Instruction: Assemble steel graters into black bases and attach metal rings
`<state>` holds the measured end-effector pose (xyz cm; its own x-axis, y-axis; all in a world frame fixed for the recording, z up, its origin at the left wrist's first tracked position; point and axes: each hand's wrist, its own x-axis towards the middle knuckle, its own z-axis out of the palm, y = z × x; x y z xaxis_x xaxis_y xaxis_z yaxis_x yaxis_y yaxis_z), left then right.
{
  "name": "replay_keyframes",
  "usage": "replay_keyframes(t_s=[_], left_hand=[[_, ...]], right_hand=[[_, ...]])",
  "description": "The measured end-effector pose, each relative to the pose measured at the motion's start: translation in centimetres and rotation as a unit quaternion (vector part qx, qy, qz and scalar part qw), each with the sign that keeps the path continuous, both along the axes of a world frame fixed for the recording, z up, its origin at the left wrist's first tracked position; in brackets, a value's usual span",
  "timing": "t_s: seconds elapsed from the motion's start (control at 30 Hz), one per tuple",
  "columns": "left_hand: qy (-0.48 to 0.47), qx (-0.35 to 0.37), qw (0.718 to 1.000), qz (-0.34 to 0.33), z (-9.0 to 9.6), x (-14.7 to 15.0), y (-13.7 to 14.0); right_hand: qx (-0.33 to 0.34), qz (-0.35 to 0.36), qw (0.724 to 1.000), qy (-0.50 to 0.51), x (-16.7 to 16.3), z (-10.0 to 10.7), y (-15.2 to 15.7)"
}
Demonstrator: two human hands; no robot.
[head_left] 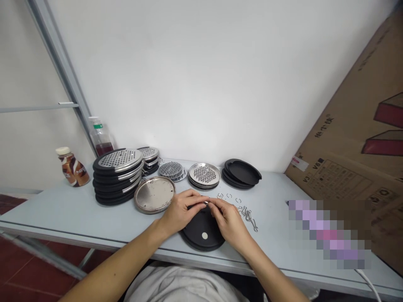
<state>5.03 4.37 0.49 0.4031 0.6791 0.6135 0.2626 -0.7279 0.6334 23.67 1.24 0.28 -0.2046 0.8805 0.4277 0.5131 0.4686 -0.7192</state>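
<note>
- Carton (346,138): stood at the tabletop's (270,235) right end; contents hidden by its closed printed walls.
- Grater stack (118,180): black-rimmed, piled toward the left end, perforated metal face up.
- Clear bottle (100,134): placed behind the stack, by the back left corner; lower part filled with dark red liquid.
- Brown bottle (74,167): white-capped, placed near the left end; contents concealed by its wrap.
- Left hand (187,209), right hand (229,218): brought together over the front edge's middle, forearms slanted inward; thumb and fingers of each pinched on one small metal piece (206,202).
- Black disc (202,241): laid flat at the front edge, beneath both hands; pale spot turned toward that edge; being round, no long axis assigned.
- Small metal piece: held above the disc's far rim; mostly covered by fingertips, long axis cannot be told.
</note>
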Motion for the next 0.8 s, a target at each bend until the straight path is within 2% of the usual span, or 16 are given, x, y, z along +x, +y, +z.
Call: replay_keyframes(t_s=[0.33, 0.43, 0.63, 0.7, 0.8], left_hand=[[-0.006, -0.007, 1.0, 0.007, 0.0, 0.1, -0.1], [-0.016, -0.048, 0.999, 0.006, 0.3, 0.2, -0.1], [-0.062, -0.165, 0.984, -0.011, 0.8, 0.5, -0.2], [-0.078, -0.193, 0.978, -0.014, 1.0, 0.6, -0.2], [-0.095, -0.218, 0.971, -0.012, 1.3, 0.6, -0.1]], right_hand=[[0.012, 0.001, 1.0, 0.01, 0.0, -0.1, -0.1], [0.053, -0.012, 0.998, -0.023, 0.1, -0.3, -0.2], [0.182, -0.042, 0.978, -0.088, -0.2, -1.3, 0.2], [0.203, -0.048, 0.973, -0.096, -0.3, -1.4, 0.3], [0.194, -0.041, 0.976, -0.091, -0.2, -1.3, 0.3]])
